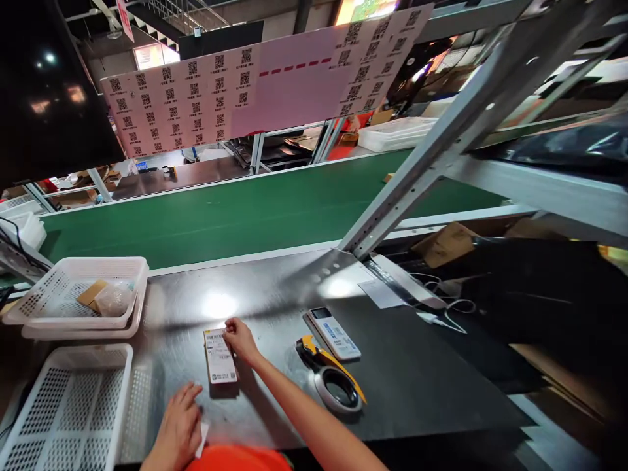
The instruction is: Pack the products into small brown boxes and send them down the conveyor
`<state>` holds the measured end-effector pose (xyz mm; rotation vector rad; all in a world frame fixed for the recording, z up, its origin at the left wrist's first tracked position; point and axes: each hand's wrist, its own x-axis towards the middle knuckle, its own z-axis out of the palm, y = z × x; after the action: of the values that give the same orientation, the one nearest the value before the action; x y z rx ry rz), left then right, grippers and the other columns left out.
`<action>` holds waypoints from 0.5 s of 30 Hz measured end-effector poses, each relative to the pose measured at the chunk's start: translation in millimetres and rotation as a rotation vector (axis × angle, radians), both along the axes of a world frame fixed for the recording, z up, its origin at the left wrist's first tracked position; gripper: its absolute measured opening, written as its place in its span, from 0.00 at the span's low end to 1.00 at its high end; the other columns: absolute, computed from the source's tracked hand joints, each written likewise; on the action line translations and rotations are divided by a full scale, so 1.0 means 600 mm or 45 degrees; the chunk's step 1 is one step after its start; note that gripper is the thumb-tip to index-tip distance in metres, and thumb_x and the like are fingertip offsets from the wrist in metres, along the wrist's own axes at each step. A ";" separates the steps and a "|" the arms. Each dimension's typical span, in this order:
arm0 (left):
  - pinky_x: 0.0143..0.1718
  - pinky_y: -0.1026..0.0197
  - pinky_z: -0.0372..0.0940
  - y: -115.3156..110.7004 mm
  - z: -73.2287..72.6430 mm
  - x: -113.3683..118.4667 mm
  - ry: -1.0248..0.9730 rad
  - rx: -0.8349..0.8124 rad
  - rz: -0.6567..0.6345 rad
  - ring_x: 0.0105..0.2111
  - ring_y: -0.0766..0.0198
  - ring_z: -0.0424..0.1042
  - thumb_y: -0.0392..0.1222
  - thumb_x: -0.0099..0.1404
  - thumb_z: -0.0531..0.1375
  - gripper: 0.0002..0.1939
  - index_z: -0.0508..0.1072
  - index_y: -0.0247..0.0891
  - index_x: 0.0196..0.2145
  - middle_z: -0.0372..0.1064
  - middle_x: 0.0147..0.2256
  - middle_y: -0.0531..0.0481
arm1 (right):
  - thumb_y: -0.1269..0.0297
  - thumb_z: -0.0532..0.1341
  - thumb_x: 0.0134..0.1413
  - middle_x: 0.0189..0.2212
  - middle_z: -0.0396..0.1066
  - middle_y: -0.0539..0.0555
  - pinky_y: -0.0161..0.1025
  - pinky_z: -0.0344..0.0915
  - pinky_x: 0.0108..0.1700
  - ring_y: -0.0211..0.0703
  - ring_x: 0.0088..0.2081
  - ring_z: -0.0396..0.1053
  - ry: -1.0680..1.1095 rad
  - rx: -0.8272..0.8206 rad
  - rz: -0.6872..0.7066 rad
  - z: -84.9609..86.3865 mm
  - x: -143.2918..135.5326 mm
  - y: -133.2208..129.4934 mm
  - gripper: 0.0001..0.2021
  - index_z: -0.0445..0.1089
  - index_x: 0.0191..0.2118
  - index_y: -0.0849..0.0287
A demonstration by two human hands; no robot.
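A small box with a white printed label (220, 356) lies on the metal table (275, 288). My right hand (240, 339) touches its upper right corner, fingers closed together there. Below and left of the box is my left hand (181, 418), its fingers slightly spread above the table. A small white paper piece (202, 439) shows beside that hand; whether the hand touches it is unclear. To the right of my right forearm lie a yellow and black tape dispenser (330, 374) with a tape roll and a white handheld device (334, 333) with a dark screen.
Two white baskets stand at the left, the upper one (135, 291) with a brown and a clear-wrapped item, the lower one (126, 386) nearer me. Behind the table runs a green conveyor (235, 219). A metal post (417, 167) rises at the right. A board with codes (294, 98) hangs above.
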<state>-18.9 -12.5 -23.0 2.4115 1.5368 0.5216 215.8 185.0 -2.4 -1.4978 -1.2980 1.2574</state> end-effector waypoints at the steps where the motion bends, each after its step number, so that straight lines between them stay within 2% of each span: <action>1: 0.64 0.43 0.73 0.013 0.007 0.015 0.024 -0.023 -0.057 0.69 0.46 0.69 0.29 0.65 0.57 0.13 0.78 0.42 0.40 0.72 0.66 0.43 | 0.71 0.66 0.50 0.26 0.70 0.44 0.38 0.69 0.35 0.38 0.29 0.69 -0.036 0.018 0.015 -0.003 0.000 0.001 0.07 0.68 0.35 0.56; 4: 0.68 0.38 0.68 0.048 0.010 0.057 0.080 -0.134 -0.168 0.72 0.43 0.63 0.33 0.67 0.61 0.09 0.81 0.39 0.41 0.66 0.71 0.42 | 0.73 0.61 0.47 0.27 0.72 0.46 0.40 0.70 0.35 0.42 0.29 0.72 -0.123 0.072 0.056 -0.011 -0.001 0.000 0.09 0.69 0.36 0.56; 7: 0.70 0.36 0.64 0.066 -0.009 0.080 0.171 -0.282 -0.214 0.72 0.42 0.62 0.36 0.68 0.63 0.10 0.83 0.39 0.44 0.63 0.72 0.43 | 0.73 0.59 0.49 0.30 0.75 0.50 0.43 0.73 0.38 0.46 0.32 0.74 -0.216 0.165 0.108 -0.014 -0.004 -0.009 0.12 0.72 0.40 0.57; 9: 0.71 0.36 0.63 0.067 -0.026 0.083 0.213 -0.334 -0.218 0.74 0.42 0.59 0.35 0.66 0.63 0.14 0.83 0.39 0.48 0.60 0.74 0.43 | 0.74 0.58 0.49 0.40 0.79 0.57 0.50 0.75 0.49 0.52 0.43 0.77 -0.274 0.255 0.145 -0.015 -0.007 -0.025 0.18 0.74 0.47 0.59; 11: 0.72 0.37 0.63 0.063 -0.041 0.083 0.205 -0.324 -0.185 0.74 0.42 0.58 0.33 0.64 0.62 0.17 0.83 0.39 0.50 0.59 0.75 0.43 | 0.74 0.60 0.51 0.57 0.76 0.65 0.60 0.67 0.64 0.59 0.59 0.72 -0.330 0.366 0.213 -0.017 -0.011 -0.051 0.25 0.74 0.56 0.59; 13: 0.71 0.37 0.64 0.057 -0.052 0.082 0.153 -0.288 -0.119 0.72 0.41 0.63 0.33 0.62 0.62 0.19 0.84 0.40 0.49 0.66 0.71 0.40 | 0.71 0.63 0.54 0.69 0.67 0.68 0.68 0.55 0.72 0.64 0.71 0.62 -0.375 0.498 0.412 -0.024 -0.011 -0.082 0.27 0.74 0.61 0.58; 15: 0.69 0.38 0.68 0.052 -0.059 0.084 0.058 -0.267 -0.080 0.66 0.42 0.70 0.33 0.62 0.62 0.19 0.84 0.42 0.48 0.75 0.63 0.39 | 0.62 0.65 0.60 0.73 0.63 0.68 0.70 0.52 0.74 0.65 0.74 0.58 -0.414 0.641 0.794 -0.034 -0.006 -0.109 0.27 0.72 0.65 0.56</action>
<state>31.3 18.9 -58.6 2.3167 1.4493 0.2793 212.1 119.8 -22.7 -0.9824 -2.2215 0.9413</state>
